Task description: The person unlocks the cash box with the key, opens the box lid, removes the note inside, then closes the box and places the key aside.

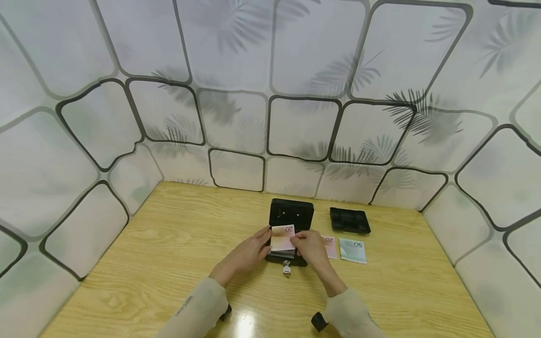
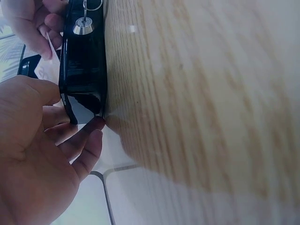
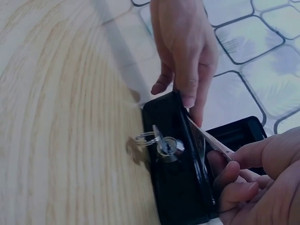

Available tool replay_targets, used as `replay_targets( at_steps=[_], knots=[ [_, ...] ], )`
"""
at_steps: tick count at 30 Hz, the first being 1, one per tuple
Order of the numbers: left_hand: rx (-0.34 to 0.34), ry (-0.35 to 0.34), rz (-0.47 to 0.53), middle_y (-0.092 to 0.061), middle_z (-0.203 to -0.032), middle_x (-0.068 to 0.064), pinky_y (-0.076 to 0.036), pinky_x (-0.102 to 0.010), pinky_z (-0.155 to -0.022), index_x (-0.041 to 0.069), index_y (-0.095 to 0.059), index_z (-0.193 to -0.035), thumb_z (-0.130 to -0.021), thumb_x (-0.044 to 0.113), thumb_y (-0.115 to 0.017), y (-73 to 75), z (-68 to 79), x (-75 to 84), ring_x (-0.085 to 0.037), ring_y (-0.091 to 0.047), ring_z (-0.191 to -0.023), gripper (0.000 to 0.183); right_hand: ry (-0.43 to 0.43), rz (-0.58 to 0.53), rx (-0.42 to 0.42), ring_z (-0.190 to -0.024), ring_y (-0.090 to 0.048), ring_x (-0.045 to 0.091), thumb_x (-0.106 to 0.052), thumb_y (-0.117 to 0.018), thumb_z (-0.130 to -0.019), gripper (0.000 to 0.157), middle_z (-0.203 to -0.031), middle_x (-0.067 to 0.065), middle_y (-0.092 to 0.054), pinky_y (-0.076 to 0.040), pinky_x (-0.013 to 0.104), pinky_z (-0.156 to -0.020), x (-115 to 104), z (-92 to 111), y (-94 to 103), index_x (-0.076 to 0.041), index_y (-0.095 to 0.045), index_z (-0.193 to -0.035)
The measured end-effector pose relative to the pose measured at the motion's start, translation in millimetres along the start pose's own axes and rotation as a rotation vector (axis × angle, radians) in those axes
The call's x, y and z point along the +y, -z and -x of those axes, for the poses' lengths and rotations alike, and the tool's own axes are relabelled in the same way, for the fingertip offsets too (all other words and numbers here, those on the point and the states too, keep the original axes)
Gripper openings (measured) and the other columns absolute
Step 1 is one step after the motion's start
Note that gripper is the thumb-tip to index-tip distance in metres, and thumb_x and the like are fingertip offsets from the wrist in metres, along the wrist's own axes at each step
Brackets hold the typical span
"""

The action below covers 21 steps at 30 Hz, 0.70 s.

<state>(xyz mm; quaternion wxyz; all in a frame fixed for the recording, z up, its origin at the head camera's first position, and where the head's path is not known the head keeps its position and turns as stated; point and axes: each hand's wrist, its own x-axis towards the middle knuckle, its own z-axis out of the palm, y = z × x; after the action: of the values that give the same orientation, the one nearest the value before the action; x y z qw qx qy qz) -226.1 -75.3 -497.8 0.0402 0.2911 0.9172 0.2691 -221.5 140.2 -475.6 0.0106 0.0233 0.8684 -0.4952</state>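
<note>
A small black cash box (image 1: 292, 211) stands on the table with its lid raised at the back. My right hand (image 1: 312, 246) pinches a pink 20 banknote (image 1: 282, 238) by its right edge, over the open box. In the right wrist view this banknote (image 3: 208, 137) slants across the box's rim. My left hand (image 1: 250, 251) holds the left end of the box, thumb at the upper rim and fingertips low on the side, as the left wrist view shows. Keys on a ring (image 3: 149, 137) hang from the round lock (image 3: 169, 148) on the front wall. The banknote and hands hide much of the interior.
Right of the box, a second pink 20 banknote (image 1: 331, 249) lies partly behind my right hand, with a green 50 banknote (image 1: 352, 250) beside it. Behind them is a black compartment tray (image 1: 350, 220). Patterned walls (image 1: 236, 169) border the wooden table (image 1: 177, 225) at back and sides.
</note>
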Motion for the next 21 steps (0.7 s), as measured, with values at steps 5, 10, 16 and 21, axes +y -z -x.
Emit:
replay_targets(
  at_steps=[5,10,16,21],
  knots=[
    [-0.004,-0.008,0.009,-0.030,-0.165,-0.022,-0.039,-0.049,-0.115,-0.010,-0.038,-0.154,-0.110,0.018,-0.050,0.3,-0.1,-0.2,-0.038,-0.041,-0.145,0.054,-0.021,-0.058,0.014,-0.049,-0.048,0.011,-0.010,-0.071,-0.095,0.014,-0.056,0.005,-0.058,-0.032,0.023,-0.044,-1.3,2.6,6.9,0.002,-0.079,-0.093],
    [-0.001,-0.018,-0.006,-0.032,-0.163,-0.024,-0.038,-0.049,-0.116,-0.013,-0.038,-0.152,-0.109,0.016,-0.050,-0.2,-0.7,-1.2,-0.039,-0.040,-0.146,0.053,-0.063,-0.150,-0.007,-0.049,-0.044,0.008,-0.008,-0.070,-0.096,0.013,-0.056,0.002,-0.054,-0.032,0.019,-0.044,-4.5,4.6,11.8,0.003,-0.078,-0.094],
    [0.004,-0.019,-0.005,-0.033,-0.163,-0.024,-0.039,-0.049,-0.115,-0.013,-0.040,-0.151,-0.109,0.015,-0.051,-0.4,-1.4,-1.1,-0.040,-0.040,-0.145,0.052,-0.050,-0.230,0.000,-0.051,-0.042,0.007,-0.008,-0.071,-0.096,0.014,-0.057,0.000,-0.052,-0.031,0.019,-0.045,-12.4,7.6,21.0,0.005,-0.076,-0.094],
    [-0.001,-0.017,0.003,-0.032,-0.163,-0.023,-0.040,-0.050,-0.114,-0.013,-0.041,-0.151,-0.109,0.014,-0.052,-0.5,-1.4,-0.6,-0.040,-0.042,-0.144,0.051,-0.043,-0.292,0.001,-0.055,-0.046,0.009,-0.009,-0.073,-0.096,0.016,-0.060,0.001,-0.054,-0.037,0.021,-0.048,-15.7,9.5,32.4,0.007,-0.076,-0.098]
  ],
)
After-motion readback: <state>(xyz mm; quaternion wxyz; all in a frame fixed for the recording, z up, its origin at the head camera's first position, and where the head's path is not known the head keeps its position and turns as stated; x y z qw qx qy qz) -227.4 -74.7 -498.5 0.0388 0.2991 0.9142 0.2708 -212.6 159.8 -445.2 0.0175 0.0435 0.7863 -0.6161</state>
